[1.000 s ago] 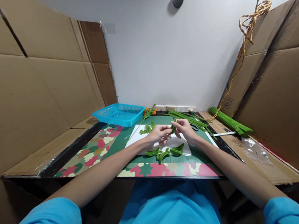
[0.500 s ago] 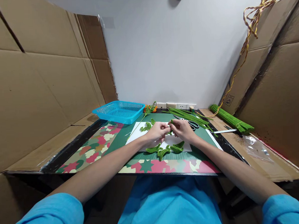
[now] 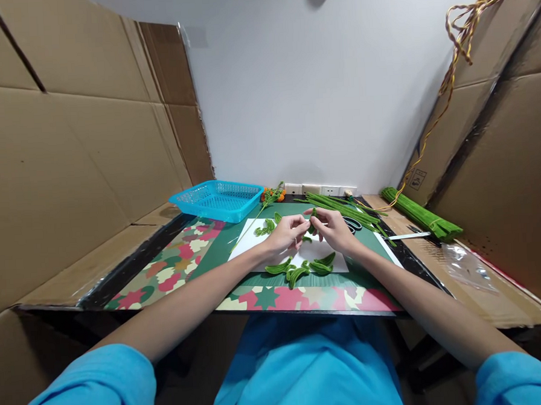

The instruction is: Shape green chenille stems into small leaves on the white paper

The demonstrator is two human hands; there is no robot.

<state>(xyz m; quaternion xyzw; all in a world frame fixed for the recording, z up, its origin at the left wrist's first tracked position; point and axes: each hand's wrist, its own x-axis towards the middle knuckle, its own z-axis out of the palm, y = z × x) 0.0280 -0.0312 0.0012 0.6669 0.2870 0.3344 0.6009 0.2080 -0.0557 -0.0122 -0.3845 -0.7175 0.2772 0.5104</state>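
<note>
My left hand (image 3: 288,234) and my right hand (image 3: 331,228) meet above a white sheet (image 3: 249,242) on the table, both pinching a small green pipe cleaner piece (image 3: 312,215) between their fingertips. Several bent green pipe cleaner leaves (image 3: 301,268) lie on the sheet just in front of my hands. A few more green pieces (image 3: 266,227) lie to the left of my left hand. Both forearms reach forward from blue sleeves.
A blue plastic basket (image 3: 216,200) stands at the back left. A stem with orange flowers (image 3: 270,197) lies beside it. Long green pipe cleaners (image 3: 343,209) and scissors (image 3: 354,225) lie behind my right hand, a tied green bundle (image 3: 418,213) at right. Cardboard walls stand on both sides.
Both hands have stayed together over the sheet, working the green piece, and have lifted it slightly. The view has tilted a little.
</note>
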